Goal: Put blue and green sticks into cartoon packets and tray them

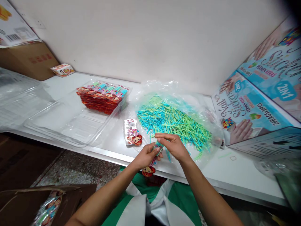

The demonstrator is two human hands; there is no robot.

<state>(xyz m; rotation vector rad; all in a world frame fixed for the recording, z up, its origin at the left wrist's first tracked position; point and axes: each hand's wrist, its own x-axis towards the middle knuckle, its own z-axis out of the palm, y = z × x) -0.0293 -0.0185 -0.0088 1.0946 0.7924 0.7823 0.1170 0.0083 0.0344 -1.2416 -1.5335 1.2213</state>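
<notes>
My left hand is closed on a small printed packet with a red-haired cartoon head at its lower end. Blue-green sticks show at the packet's top, between my hands. My right hand touches that top end, fingers pinched around thin sticks; a green one pokes out past the fingertips. Just beyond lies a heap of thin blue and green sticks on a clear plastic bag. To the left, a small pile of flat printed packets rests on the white table.
A clear plastic tray holds a tall stack of filled packets. Blue printed boxes stand at right. Cardboard boxes and a small box are at back left. An open carton sits below the table edge.
</notes>
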